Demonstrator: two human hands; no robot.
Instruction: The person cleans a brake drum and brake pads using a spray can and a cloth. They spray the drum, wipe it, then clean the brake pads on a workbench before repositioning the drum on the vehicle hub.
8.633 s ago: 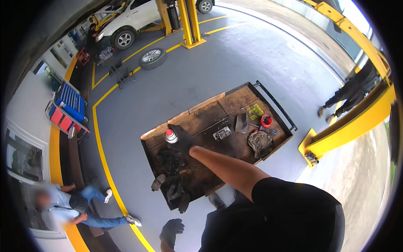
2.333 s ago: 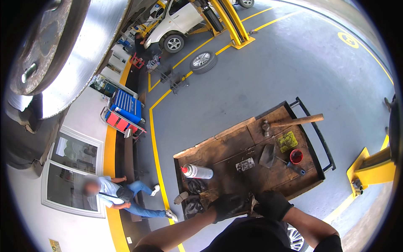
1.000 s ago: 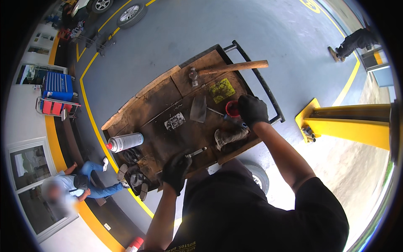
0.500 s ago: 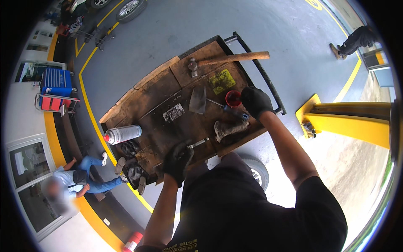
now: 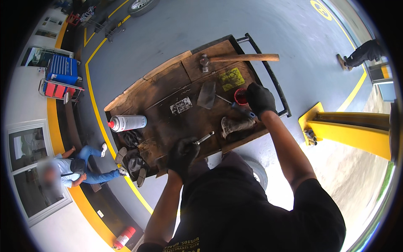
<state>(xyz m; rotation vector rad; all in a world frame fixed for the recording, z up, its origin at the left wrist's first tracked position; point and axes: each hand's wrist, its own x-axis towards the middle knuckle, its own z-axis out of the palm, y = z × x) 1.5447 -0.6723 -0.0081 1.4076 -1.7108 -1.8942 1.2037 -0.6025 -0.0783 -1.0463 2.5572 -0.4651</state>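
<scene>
My left hand [image 5: 183, 156], in a black glove, is closed on one end of a short silvery metal pin [image 5: 205, 137], whose other end points to the upper right above the cart top's near edge. Also black-gloved, my right hand [image 5: 261, 100] is curled at the right rim of a small red cup [image 5: 241, 96]. Its fingertips are hidden, so what they hold, if anything, does not show. Just below the cup lies a blue-handled screwdriver [image 5: 244, 111]. A dirty metal part [image 5: 236, 125] sits nearer to me.
The wooden cart top [image 5: 163, 90] bears a ball-peen hammer [image 5: 243, 58], a yellow pad [image 5: 231, 79], a scraper blade [image 5: 206, 95] and a spray can [image 5: 128, 123]. A yellow post [image 5: 348, 130] stands right. A person [image 5: 75, 168] sits at left; another person's legs [image 5: 363, 54] show far right.
The view has shifted slightly. My left hand has lifted the pin a little and tilted it more steeply. My right hand has moved slightly closer over the red cup, which stays in place.
</scene>
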